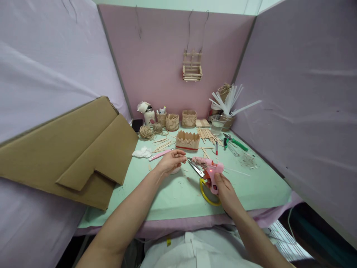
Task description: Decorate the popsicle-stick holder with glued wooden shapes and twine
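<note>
My right hand (226, 191) is wrapped round the handle of a pink hot glue gun (214, 170), whose small light glows orange. Its nozzle points left, close to the fingertips of my left hand (172, 162). Those fingers are pinched together, and whatever is between them is too small to make out. Beneath the glue gun lie scissors (206, 195) with yellow handles, partly hidden by it. Just beyond my hands stands a small wooden box (187, 141) with a zigzag top edge and a red band along its base.
Wooden sticks (205, 134), twine balls (146, 133), green-handled pliers (239, 144), a pink pen-like tool (160, 155) and a clear cup (217, 125) lie beyond. Glue sticks (231, 98) stand back right. Large cardboard (83, 156) leans at left; walls enclose the table (167, 204).
</note>
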The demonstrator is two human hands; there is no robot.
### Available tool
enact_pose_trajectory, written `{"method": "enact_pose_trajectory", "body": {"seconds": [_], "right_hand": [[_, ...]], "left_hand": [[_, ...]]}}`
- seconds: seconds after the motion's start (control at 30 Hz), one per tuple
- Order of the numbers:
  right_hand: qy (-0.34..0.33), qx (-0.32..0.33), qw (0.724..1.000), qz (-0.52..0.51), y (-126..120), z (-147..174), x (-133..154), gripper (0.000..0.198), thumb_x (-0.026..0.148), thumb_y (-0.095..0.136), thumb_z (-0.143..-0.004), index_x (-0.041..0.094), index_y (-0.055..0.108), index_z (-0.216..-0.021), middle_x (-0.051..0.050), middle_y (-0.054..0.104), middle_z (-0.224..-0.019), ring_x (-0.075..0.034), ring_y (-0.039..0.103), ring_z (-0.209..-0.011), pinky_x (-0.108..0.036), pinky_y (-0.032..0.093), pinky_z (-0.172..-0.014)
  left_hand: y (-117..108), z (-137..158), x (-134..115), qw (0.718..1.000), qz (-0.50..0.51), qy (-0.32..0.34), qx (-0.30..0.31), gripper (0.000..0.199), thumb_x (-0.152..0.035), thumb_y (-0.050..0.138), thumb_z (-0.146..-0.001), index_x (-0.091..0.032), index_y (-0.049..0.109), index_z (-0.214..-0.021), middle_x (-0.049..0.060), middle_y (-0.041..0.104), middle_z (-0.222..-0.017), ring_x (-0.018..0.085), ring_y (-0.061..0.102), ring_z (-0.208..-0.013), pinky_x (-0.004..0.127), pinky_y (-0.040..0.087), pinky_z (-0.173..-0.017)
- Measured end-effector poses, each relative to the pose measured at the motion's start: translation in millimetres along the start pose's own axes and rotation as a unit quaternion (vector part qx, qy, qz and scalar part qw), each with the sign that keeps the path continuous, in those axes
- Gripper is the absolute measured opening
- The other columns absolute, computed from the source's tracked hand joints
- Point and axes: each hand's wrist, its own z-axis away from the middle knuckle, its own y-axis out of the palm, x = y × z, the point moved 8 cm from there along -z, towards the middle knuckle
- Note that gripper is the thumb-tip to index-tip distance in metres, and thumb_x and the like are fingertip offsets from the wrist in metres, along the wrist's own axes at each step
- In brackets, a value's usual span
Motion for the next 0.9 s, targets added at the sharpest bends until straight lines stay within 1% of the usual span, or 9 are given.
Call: {"method": "enact_pose_trajectory", "body": {"seconds": [0.27,0.43,0.73,0.9], "right_hand": [[-0.008,0.005,1.000,-0.004,1.4,-0.9,2.3,0.052,0.064,0.043,-0.086,0.019,0.068,-0.089,-0.005,0.065,-0.080,-0.018,0.057,-0.070,-0.028,0.045,-0.065],[-0.007,0.001,1.000,0.004,0.7,-0.5,2.3,0.053,0.066,0.043,-0.086,0.019,0.067,-0.087,-0.004,0.062,-0.074,-0.018,0.056,-0.068,-0.028,0.044,-0.064],[-0.006,0.010,1.000,-0.007,1.7,-0.6,1.4,0.053,0.065,0.043,-0.086,0.018,0.066,-0.087,-0.004,0.062,-0.075,-0.017,0.056,-0.068,-0.028,0.044,-0.064],[-0.001,-0.001,1.000,-0.011,-0.1,-1.0,-1.4,0.055,0.068,0.044,-0.084,0.017,0.066,-0.089,-0.005,0.064,-0.077,-0.017,0.056,-0.068,-0.028,0.045,-0.065]], "left_hand": [[1.1,0.1,-0.8,1.000,-0.004,-0.002,0.002,0.045,-0.028,0.088,-0.051,-0.015,0.061,-0.084,0.000,0.061,-0.074,0.009,0.059,-0.065,0.021,0.036,-0.057],[1.9,0.2,-1.3,1.000,0.000,-0.001,0.005,0.045,-0.028,0.088,-0.051,-0.015,0.061,-0.085,-0.001,0.061,-0.074,0.009,0.058,-0.065,0.020,0.035,-0.057],[1.4,-1.0,0.1,1.000,-0.001,0.003,0.012,0.045,-0.028,0.088,-0.052,-0.015,0.061,-0.085,-0.001,0.062,-0.073,0.008,0.059,-0.065,0.020,0.036,-0.056],[0.9,-1.9,0.5,1.000,-0.006,0.004,0.010,0.047,-0.031,0.088,-0.050,-0.015,0.061,-0.085,-0.001,0.061,-0.072,0.008,0.059,-0.064,0.019,0.036,-0.056]]}}
